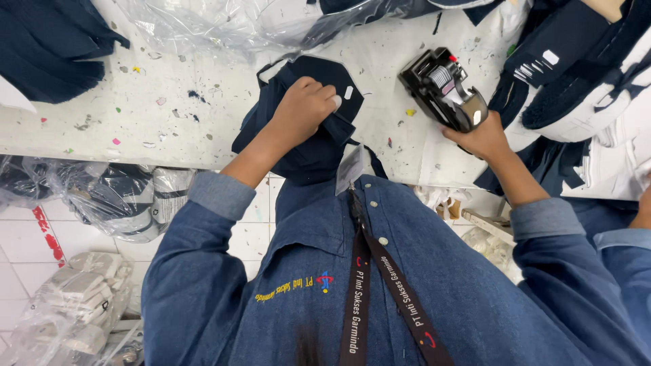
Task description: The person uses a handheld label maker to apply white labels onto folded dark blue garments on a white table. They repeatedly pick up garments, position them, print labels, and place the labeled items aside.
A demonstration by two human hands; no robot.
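My left hand grips a folded navy garment at the front edge of the white speckled table; a small white tag sits on the cloth beside my fingers. Part of the garment hangs over the table's edge towards my chest. My right hand holds a black hand-held labelling gun with a white roll in it, raised over the table to the right of the garment.
Clear plastic bags lie at the table's back. Navy cloth piles lie at the far left and right. Bagged garments and wrapped packs sit below. Another person's denim sleeve shows at right.
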